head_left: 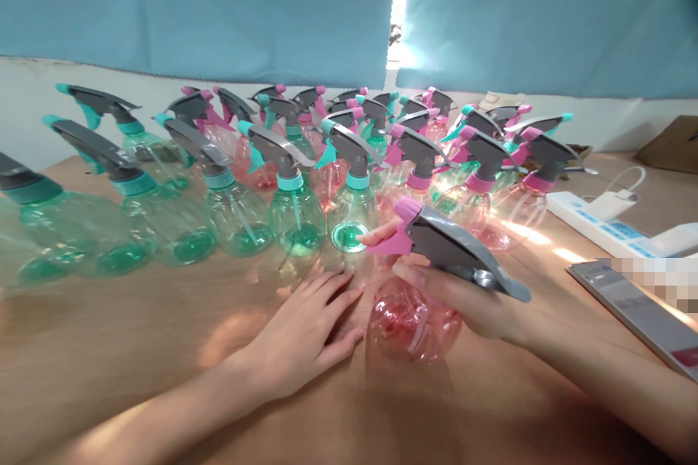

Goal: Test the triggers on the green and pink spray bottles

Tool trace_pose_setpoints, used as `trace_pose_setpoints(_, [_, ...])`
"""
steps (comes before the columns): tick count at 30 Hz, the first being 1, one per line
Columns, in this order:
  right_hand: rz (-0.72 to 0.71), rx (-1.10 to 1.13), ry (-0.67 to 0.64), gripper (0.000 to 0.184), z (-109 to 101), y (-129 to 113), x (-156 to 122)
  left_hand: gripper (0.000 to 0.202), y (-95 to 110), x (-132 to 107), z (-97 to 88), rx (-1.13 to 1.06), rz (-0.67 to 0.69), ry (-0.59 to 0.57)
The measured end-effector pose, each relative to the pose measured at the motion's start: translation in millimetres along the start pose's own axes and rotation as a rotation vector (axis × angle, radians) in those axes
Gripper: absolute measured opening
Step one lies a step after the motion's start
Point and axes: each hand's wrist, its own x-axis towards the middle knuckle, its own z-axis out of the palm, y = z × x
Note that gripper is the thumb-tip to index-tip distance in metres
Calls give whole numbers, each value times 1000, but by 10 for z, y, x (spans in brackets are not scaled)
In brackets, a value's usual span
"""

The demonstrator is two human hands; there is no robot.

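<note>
My right hand [463, 298] is wrapped round the neck of a pink spray bottle [406, 323], its index finger reaching forward by the pink trigger. The bottle has a grey head with a pink nozzle pointing left and away from me. Whether its base touches the table cannot be made out. Palm down, my left hand [308, 327] lies on the wooden table [218, 407] just left of that bottle, fingers stretched out and holding nothing. Beyond the fingertips stands a green spray bottle [352, 214] with a turquoise collar.
Rows of green and pink spray bottles, including a green one [297, 221], stand across the table's back. At right lie a white power strip [600, 221] with plugs and a flat phone-like device [643, 312]. Blue curtains [218, 7] hang behind; a cardboard box [670, 149] sits far right.
</note>
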Motion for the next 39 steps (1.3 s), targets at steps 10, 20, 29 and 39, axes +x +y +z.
trace_pose_setpoints(10, [-1, -33, -8, 25, -22, 46, -42, 44, 8, -2, -9, -20, -1, 9])
trace_pose_setpoints(20, [14, -74, -6, 12, -8, 45, -22, 45, 4, -3, -10, -14, -3, 2])
trace_pose_setpoints(29, [34, -197, -37, 14, -34, -53, -17, 46, 15, 8, -19, 23, -13, -31])
trace_pose_setpoints(39, [-36, -197, -45, 27, -51, -11, -24, 48, 4, 3, 5, 25, -3, -26])
